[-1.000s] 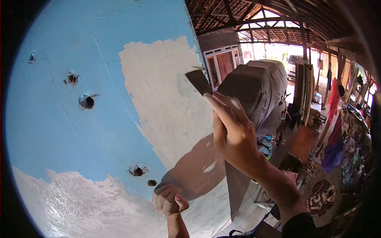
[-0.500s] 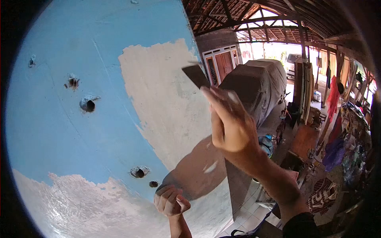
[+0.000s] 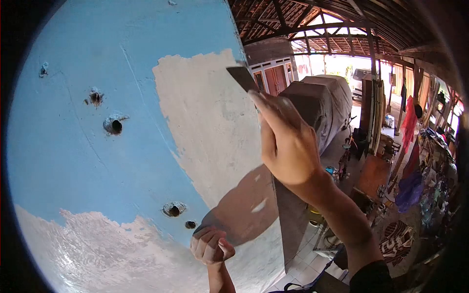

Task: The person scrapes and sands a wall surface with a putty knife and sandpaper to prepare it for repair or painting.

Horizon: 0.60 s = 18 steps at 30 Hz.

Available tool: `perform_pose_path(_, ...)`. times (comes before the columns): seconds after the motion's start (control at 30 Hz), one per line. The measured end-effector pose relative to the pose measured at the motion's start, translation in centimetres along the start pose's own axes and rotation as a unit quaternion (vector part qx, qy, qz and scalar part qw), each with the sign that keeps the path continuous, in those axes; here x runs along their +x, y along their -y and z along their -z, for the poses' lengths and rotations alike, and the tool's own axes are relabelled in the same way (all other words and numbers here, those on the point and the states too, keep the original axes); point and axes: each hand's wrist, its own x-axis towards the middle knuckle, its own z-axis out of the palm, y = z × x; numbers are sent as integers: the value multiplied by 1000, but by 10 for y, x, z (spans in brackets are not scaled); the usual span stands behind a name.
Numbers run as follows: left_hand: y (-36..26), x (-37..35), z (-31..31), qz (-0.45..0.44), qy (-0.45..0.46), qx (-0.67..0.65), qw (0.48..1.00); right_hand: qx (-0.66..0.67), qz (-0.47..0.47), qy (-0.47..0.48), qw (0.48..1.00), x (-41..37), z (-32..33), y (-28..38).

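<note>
My right hand (image 3: 293, 141) is closed round a scraper, a dark flat-bladed putty knife (image 3: 243, 78), with its handle hidden in my grip. The blade slants up and left over the upper right edge of the pale bare patch (image 3: 205, 117) on the blue painted wall (image 3: 97, 161). Lower down, my left hand (image 3: 212, 245) is curled into a fist at the wall, and no tool shows from it. Just above the fist is a small dark hole (image 3: 190, 224), with a bigger chipped hole (image 3: 174, 210) beside it.
The wall ends at a vertical corner right of the patch. Beyond it stand a covered car (image 3: 325, 110), a leaning brown board (image 3: 373, 176) and a cluttered heap with a purple cloth (image 3: 409, 190). More chipped holes (image 3: 115, 126) mark the wall's left side.
The scraper and my right hand have moved slightly upward along the wall's edge. My left fist stays in place while the view shifts a little.
</note>
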Motion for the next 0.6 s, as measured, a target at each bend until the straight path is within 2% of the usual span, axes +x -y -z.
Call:
perform_pose_path(0.1, 0, 1, 0, 7, -3, 6, 1000, -16, 11, -17, 1000, -8, -6, 1)
perform_pose_path(0.2, 1, 2, 1, 6, -1, 3, 1000, 22, -35, 3, 999, 15, 0, 5)
perform_pose_path(0.6, 0, 3, -2, 2, -13, -5, 1000, -1, -24, 27, 999, -1, 5, 9)
